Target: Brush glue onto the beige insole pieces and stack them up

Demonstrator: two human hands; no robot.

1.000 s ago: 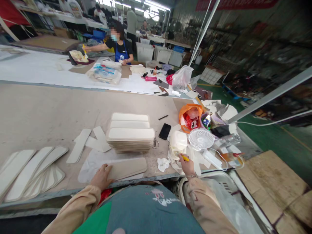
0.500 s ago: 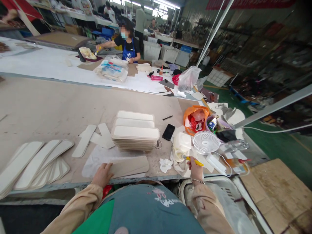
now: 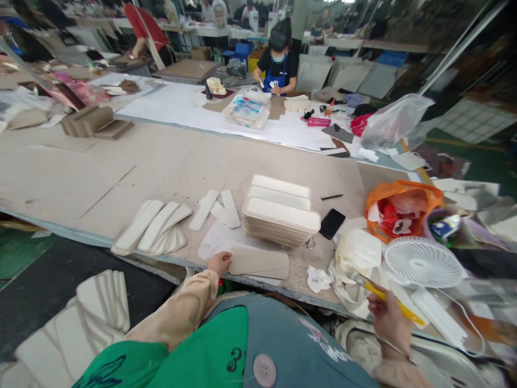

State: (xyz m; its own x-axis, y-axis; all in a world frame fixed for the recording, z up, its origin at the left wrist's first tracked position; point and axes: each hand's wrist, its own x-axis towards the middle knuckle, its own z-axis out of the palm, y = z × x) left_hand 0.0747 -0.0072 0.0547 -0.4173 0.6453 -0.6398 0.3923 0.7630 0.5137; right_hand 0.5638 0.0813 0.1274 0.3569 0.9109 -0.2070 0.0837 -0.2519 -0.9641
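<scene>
My left hand [image 3: 219, 262] rests flat on the left end of a tan rounded board piece [image 3: 260, 262] that lies at the table's near edge on a sheet of clear plastic. My right hand [image 3: 386, 314] is closed round a yellow-handled brush [image 3: 382, 294], lifted in front of a white container [image 3: 359, 251]. Behind the tan piece stands a tall stack of the same cream pieces [image 3: 280, 215].
A fanned row of pieces [image 3: 151, 228] lies at the left edge; more lie on the floor [image 3: 86, 318]. A black phone [image 3: 332, 223], white desk fan [image 3: 423, 262], orange bag [image 3: 399, 205] and crumpled tissue [image 3: 319, 279] crowd the right. A person in a blue apron [image 3: 278, 62] works at the far table.
The view has swung left and down. My right hand has drawn back from the white container with the brush. My left hand stays on the tan piece.
</scene>
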